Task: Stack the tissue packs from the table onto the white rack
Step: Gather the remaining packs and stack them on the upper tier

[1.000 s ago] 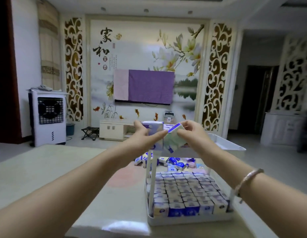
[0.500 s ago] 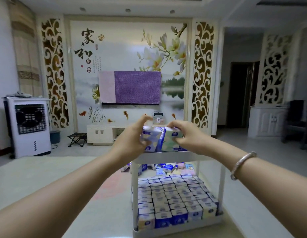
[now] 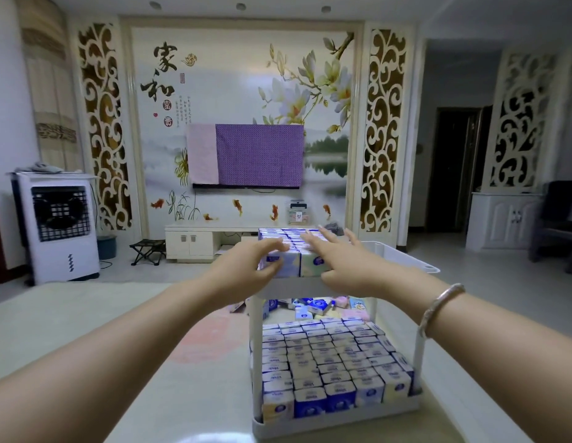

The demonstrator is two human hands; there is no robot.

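Head view, and both hands are up at the top shelf of the white rack (image 3: pixel 403 255), centre of the frame. The left hand (image 3: pixel 246 270) has its fingers (image 3: pixel 275 247) bent over the near corner of a blue-printed tissue pack (image 3: pixel 280 262); the right hand (image 3: pixel 339 260) lies flat, fingers spread wide, pressing on the row of packs (image 3: pixel 288 233) beside it. Nothing lifted, just patting the row square, by the look of it. The lower shelf (image 3: pixel 336 425) at bottom centre is packed tight with more packs, and a loose heap (image 3: pixel 313 306) waits on the table (image 3: pixel 86 321) behind the rack. These packs should be light and soft, film-wrapped and likely a bit slick, so they'll dent if squeezed. Best taken across the short sides with a gentle pinch, then nudged in flat-handed.
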